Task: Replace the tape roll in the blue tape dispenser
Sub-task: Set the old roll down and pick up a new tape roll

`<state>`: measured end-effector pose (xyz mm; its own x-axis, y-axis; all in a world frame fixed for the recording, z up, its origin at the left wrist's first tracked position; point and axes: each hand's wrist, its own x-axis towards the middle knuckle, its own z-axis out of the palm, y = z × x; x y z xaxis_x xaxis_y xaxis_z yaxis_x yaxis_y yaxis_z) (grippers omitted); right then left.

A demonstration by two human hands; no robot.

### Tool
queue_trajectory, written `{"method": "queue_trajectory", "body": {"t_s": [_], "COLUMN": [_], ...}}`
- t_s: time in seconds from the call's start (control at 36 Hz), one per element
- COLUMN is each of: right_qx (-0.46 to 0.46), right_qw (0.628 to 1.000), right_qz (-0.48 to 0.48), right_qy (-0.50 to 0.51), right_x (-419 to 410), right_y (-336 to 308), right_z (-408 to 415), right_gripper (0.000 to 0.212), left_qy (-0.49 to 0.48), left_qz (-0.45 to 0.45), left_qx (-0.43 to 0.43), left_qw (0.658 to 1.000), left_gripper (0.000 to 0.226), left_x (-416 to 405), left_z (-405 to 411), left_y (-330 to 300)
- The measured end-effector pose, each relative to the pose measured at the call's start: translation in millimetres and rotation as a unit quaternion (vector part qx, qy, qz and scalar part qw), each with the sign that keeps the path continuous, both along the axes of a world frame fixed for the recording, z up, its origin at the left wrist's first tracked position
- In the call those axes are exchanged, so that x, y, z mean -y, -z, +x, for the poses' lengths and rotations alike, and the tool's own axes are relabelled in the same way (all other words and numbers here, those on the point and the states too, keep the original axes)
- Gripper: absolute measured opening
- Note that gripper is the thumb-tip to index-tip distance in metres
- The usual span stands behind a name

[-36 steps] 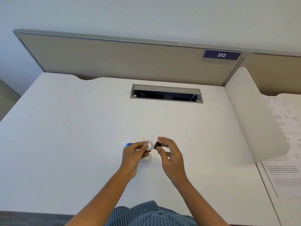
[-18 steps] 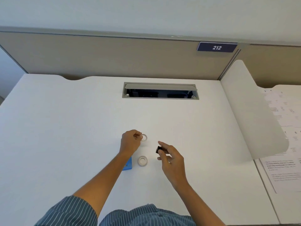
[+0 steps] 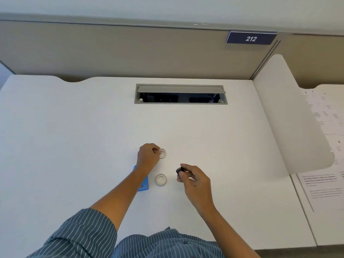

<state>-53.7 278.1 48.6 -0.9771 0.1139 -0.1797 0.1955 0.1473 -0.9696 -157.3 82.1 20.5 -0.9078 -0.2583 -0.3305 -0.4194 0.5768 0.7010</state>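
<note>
Matt white desk [image 3: 74, 136]; glossy blue plastic dispenser [image 3: 144, 185]; striped cloth sleeve [image 3: 80, 235].

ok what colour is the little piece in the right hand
Black, or very dark grey; the small piece is pinched in the right hand, head view.

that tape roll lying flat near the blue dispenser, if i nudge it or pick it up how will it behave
The tape roll lies flat on the white desk, so a nudge would probably slide it, not roll it. Stood on edge, its round shape would likely roll. It looks small and hollow, so probably light and easy to pinch; its smooth side may be slippery.
</note>
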Motion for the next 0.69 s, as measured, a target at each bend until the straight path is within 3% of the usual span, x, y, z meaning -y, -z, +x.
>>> {"method": "queue_trajectory", "body": {"t_s": [0.28,0.44,0.56,0.69], "right_qx": [-0.008,0.000,0.007,0.007], "right_qw": [1.000,1.000,1.000,0.999], "right_qz": [0.002,-0.011,-0.021,-0.025], "right_qy": [0.003,0.016,0.020,0.020], "right_x": [-0.1,-1.1,-0.5,2.0], "right_y": [-1.0,-3.1,-4.7,-6.9], "right_z": [0.0,-1.7,-2.4,-0.7], "right_gripper": [0.028,0.025,0.024,0.025], "left_qy": [0.004,0.111,0.238,0.320], "left_qz": [-0.008,-0.009,-0.044,-0.113], "left_qx": [-0.009,-0.065,-0.013,0.035], "left_qw": [1.000,0.992,0.970,0.940], "left_gripper": [0.020,0.023,0.050,0.076], "left_x": [0.8,-5.9,-6.0,-6.2], "left_z": [-0.8,23.4,45.2,63.6], "left_y": [-0.8,-1.0,3.6,6.0]}}
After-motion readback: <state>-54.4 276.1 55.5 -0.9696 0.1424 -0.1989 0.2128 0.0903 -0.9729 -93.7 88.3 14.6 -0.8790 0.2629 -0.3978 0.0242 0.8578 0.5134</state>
